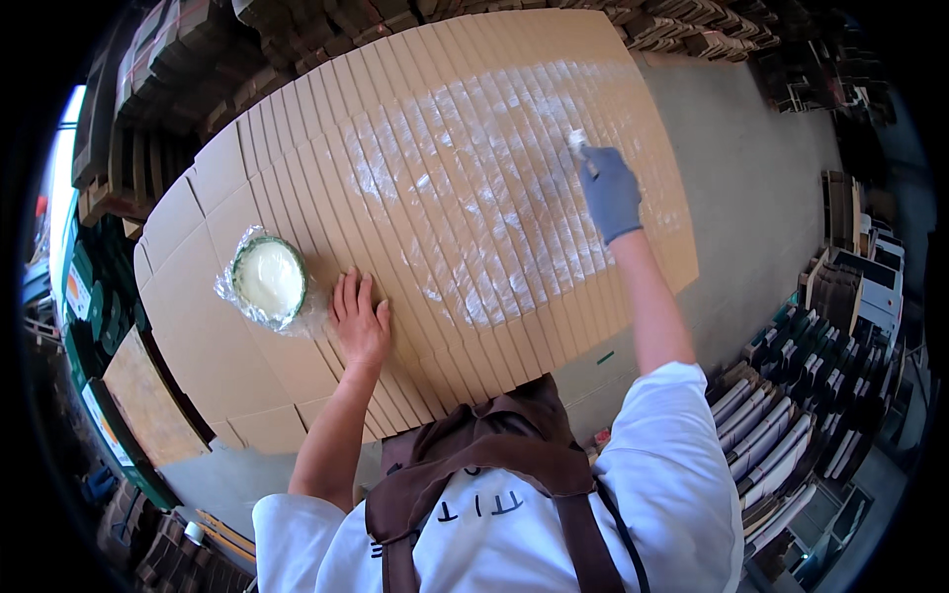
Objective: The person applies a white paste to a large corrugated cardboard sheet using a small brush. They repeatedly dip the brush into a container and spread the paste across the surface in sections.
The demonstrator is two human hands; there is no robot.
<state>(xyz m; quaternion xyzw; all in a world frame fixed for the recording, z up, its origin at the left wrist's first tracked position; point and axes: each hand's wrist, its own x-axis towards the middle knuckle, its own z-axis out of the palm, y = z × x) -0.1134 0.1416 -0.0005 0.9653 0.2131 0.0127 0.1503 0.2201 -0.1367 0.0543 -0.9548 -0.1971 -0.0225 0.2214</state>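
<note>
Flanking a bowl point(296, 251) of paste point(269, 279), left fingers point(350, 290) splay; right fingers point(591, 163) grip something brushlike point(577, 140).

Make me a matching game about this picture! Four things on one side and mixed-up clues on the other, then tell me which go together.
Things:
1. Left hand
2. Right hand
3. Bowl
4. Apron

Clues:
A. Brown, worn over a white shirt
B. Dressed in a grey-blue glove
C. Bare, resting on the cardboard
D. Green-rimmed, with clear plastic around it

Right pairs: 1-C, 2-B, 3-D, 4-A.
</note>
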